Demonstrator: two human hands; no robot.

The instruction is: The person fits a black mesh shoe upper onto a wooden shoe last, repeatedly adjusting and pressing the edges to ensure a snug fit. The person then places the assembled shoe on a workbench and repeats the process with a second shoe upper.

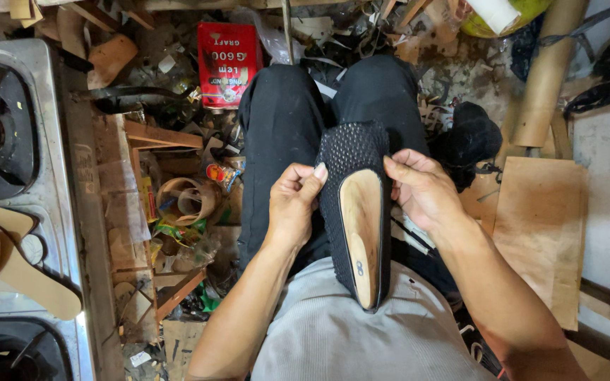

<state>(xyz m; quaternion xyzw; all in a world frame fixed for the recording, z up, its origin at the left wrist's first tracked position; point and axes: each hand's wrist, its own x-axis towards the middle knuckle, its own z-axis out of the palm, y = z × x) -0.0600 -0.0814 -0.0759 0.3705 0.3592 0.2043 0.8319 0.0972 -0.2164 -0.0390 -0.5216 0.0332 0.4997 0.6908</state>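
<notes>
**Shoe Upper on Last: Two-Hand Hold over the Lap**

The gas stove [15, 176], stainless steel with two burners, fills the left edge of the view. Pale insole-shaped cutouts [30, 279] lie across its top between the burners. At the right, a flat sheet of brown board [541, 233] lies on the floor, with a cardboard tube [546, 77] standing just above it. Between stove and lap, the floor is covered with offcuts, curled strips and wrappers. A red tin [229, 63] stands among them at top centre.

The person sits with legs in black trousers [280, 134] stretched forward. The black mesh shoe upper [351, 152] sits over a wooden last [361, 226], centred on the lap, toe end pointing away, heel end resting against the grey shirt [347, 331]. The pale bottom face of the last faces up.

The left hand [294, 204] is closed on the left edge of the upper, thumb pressed against the mesh. The right hand [421, 187] grips the right edge, fingers curled over the mesh near the toe.
</notes>
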